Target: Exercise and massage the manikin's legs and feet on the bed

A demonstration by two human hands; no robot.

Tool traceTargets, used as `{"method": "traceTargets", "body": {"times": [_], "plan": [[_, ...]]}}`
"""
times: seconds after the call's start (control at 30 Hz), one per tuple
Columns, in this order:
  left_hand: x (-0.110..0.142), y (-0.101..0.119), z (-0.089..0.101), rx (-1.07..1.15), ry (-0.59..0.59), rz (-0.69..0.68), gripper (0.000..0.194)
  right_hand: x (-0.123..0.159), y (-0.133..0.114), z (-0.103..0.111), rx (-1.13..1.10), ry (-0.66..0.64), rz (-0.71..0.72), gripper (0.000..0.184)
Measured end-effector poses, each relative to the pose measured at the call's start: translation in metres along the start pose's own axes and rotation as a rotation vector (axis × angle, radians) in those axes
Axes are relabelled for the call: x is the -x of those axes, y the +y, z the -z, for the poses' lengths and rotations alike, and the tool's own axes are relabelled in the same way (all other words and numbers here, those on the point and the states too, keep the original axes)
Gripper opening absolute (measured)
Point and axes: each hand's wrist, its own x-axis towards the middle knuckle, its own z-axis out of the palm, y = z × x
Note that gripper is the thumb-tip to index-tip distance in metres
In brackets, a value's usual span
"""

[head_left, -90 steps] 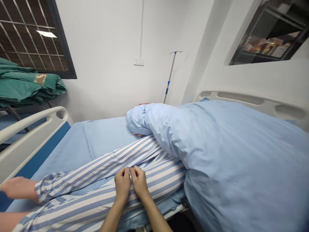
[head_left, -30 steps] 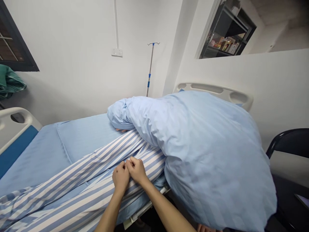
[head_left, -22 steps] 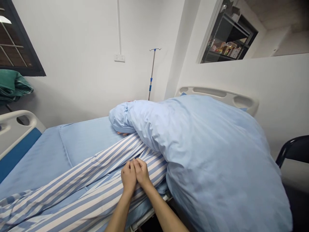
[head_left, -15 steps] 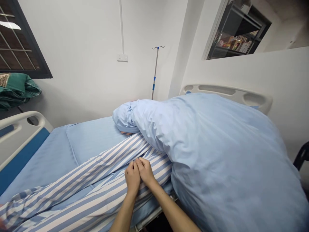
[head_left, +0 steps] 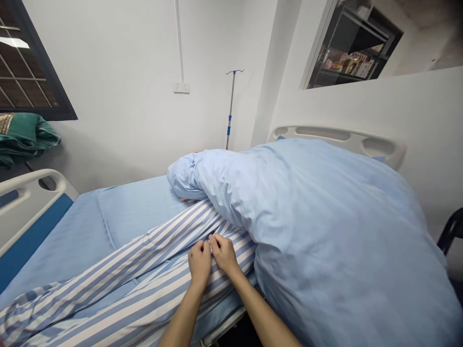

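Both my hands rest on a blue-and-white striped patient garment [head_left: 144, 255] worn by a person lying on the bed. My left hand [head_left: 199, 264] pinches the striped cloth with its fingertips. Just to its right, my right hand [head_left: 223, 254] grips the same cloth, close beside the left. A light blue duvet [head_left: 325, 236] covers the person's upper body and presses against the cloth beyond my right hand. A small part of the person's hand [head_left: 188, 200] shows under the duvet's gathered end. The person's head is hidden.
The bed has a light blue sheet [head_left: 137, 207], a white and blue side rail [head_left: 32, 202] at left and a white bed end [head_left: 336, 137] at back. An IV pole [head_left: 229, 108] stands by the wall. A black chair back [head_left: 450, 231] stands at right.
My hands, pressed together half a second ago, now stand slightly apart, the right one shifted rightward along the cloth. The view has moved only slightly.
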Motion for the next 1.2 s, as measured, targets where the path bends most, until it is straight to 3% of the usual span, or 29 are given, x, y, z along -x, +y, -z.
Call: {"method": "traceTargets", "body": {"times": [0.13, 0.37, 0.53, 0.77, 1.0, 1.2], "plan": [[-0.006, 0.007, -0.013, 0.210, -0.017, 0.013, 0.035, -0.002, 0.006, 0.003, -0.160, 0.036, -0.037, 0.039], [0.004, 0.005, -0.022, -0.077, 0.015, -0.102, 0.033, -0.005, 0.007, 0.002, -0.232, 0.059, -0.094, 0.039], [0.004, 0.007, -0.019, -0.126, -0.036, -0.077, 0.032, -0.016, 0.002, 0.020, -0.007, -0.029, 0.001, 0.039], [0.004, 0.009, -0.023, -0.210, -0.048, -0.076, 0.033, -0.014, 0.020, 0.021, 0.127, 0.034, 0.006, 0.039], [-0.005, 0.031, -0.032, -0.113, -0.083, -0.076, 0.033, -0.017, 0.024, 0.026, -0.086, 0.117, -0.025, 0.039], [0.001, 0.019, -0.043, -0.116, -0.075, -0.094, 0.033, -0.017, 0.023, 0.027, -0.104, 0.129, -0.060, 0.039]]}}
